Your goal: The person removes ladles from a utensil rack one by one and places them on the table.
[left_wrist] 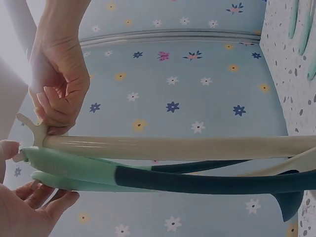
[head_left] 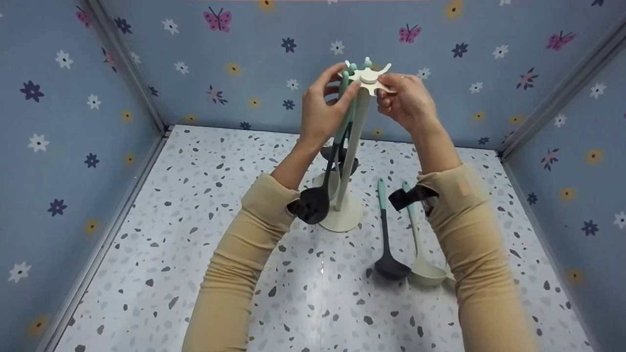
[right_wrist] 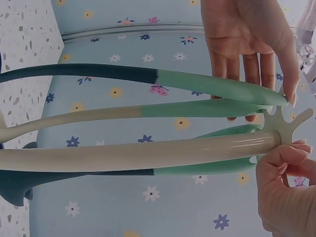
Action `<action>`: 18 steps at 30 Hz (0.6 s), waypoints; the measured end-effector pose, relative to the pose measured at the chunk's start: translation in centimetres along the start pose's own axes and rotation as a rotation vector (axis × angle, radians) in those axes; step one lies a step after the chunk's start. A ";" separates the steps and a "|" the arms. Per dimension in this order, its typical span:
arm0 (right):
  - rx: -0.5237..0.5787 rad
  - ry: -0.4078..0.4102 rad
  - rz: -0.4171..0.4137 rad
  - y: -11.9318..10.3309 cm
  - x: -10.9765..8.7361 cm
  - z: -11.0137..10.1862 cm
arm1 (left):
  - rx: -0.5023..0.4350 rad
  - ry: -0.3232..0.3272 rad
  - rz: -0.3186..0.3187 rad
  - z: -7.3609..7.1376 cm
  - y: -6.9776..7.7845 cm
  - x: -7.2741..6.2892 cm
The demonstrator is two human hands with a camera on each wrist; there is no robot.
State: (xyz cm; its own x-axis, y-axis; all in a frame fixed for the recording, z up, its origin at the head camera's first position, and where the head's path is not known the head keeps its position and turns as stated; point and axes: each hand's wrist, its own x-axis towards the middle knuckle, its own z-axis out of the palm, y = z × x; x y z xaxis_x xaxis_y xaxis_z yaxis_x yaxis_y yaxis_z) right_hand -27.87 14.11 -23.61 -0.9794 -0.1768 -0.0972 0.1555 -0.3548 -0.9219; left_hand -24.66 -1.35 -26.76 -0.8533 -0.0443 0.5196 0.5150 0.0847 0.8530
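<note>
A cream utensil stand [head_left: 356,132] rises on a round base, topped by a hooked crown [head_left: 368,75]. From it hang several mint-handled utensils, among them a dark-headed spoon [head_left: 317,201]. My left hand [head_left: 320,110] holds the top of this spoon's mint handle [left_wrist: 69,165], its thumb at the handle tip and its fingers behind. Whether the handle sits fully on its hook cannot be made out. My right hand [head_left: 408,100] pinches one prong of the crown between thumb and curled fingers, as the right wrist view shows too.
A dark ladle [head_left: 392,268] and a cream ladle [head_left: 427,272] lie on the speckled tabletop [head_left: 171,234], right of the stand. Another pale utensil is partly hidden by the right sleeve [head_left: 477,244]. Flower-patterned panels [head_left: 293,29] enclose the back and sides.
</note>
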 end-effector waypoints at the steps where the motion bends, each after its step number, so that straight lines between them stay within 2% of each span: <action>1: 0.003 0.000 0.001 0.0 0.0 0.0 | 0.003 0.000 0.001 0.0 -0.4 0.0; 3: 0.003 0.001 0.002 0.0 0.0 0.1 | 0.008 -0.001 -0.011 -0.1 -1.0 0.0; 9: 0.011 0.007 0.006 0.1 0.1 0.1 | 0.034 0.024 -0.021 -0.9 -1.7 -1.0; 13: 0.020 0.016 0.005 0.0 0.1 0.1 | 0.052 0.032 -0.002 -1.3 -2.3 -2.0; 18: 0.033 0.019 0.009 0.1 0.1 0.1 | 0.009 0.007 0.030 -1.6 -3.6 -3.7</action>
State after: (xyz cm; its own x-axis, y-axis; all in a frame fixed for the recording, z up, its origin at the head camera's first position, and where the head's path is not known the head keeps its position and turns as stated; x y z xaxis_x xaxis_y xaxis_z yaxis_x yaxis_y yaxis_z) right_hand -27.97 13.96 -23.68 -0.9802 -0.1628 -0.1126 0.1681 -0.3838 -0.9080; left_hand -23.20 -3.05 -31.67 -0.8368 -0.0491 0.5453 0.5395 0.0953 0.8366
